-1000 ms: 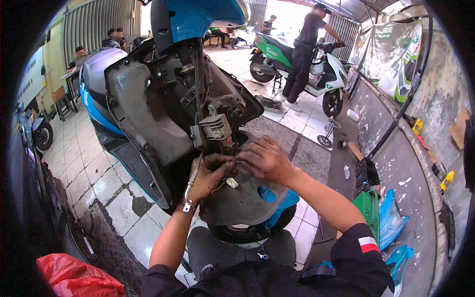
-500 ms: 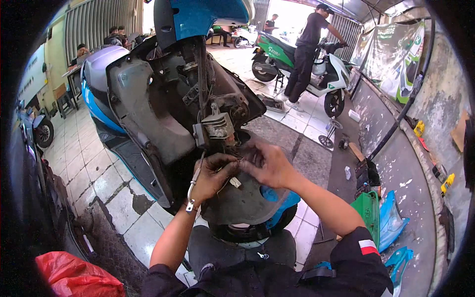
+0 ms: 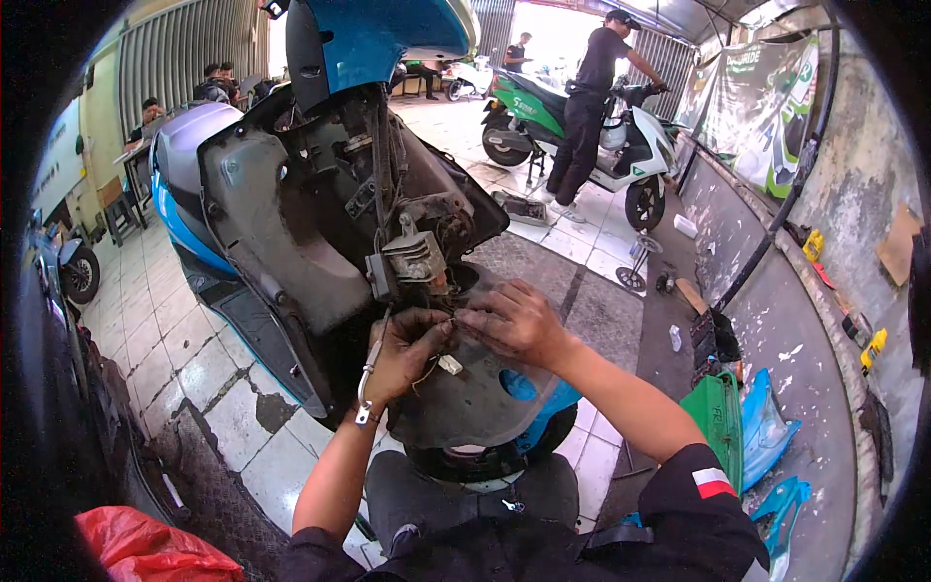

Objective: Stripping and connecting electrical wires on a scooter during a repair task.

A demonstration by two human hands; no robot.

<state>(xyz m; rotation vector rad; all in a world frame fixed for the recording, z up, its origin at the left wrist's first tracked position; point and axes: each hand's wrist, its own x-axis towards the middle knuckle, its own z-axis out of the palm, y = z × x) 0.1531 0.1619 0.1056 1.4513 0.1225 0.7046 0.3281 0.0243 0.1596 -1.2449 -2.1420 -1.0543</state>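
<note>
Centre: small white plastic connector [image 3: 449,365]. Top: blue curved panel [image 3: 369,48]. Lower right: black cloth sleeve [image 3: 679,509], red-and-white patch [image 3: 713,483].

White plastic connector [image 3: 450,365], dull metal finned block [image 3: 415,260] – glossy blue panel [image 3: 373,47], matt dusty inner shell [image 3: 254,218]

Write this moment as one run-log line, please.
left hand: pinching, contents unclear; right hand: pinching alongside, contents unclear; white connector: below hands; blue scooter: front interior exposed
</note>
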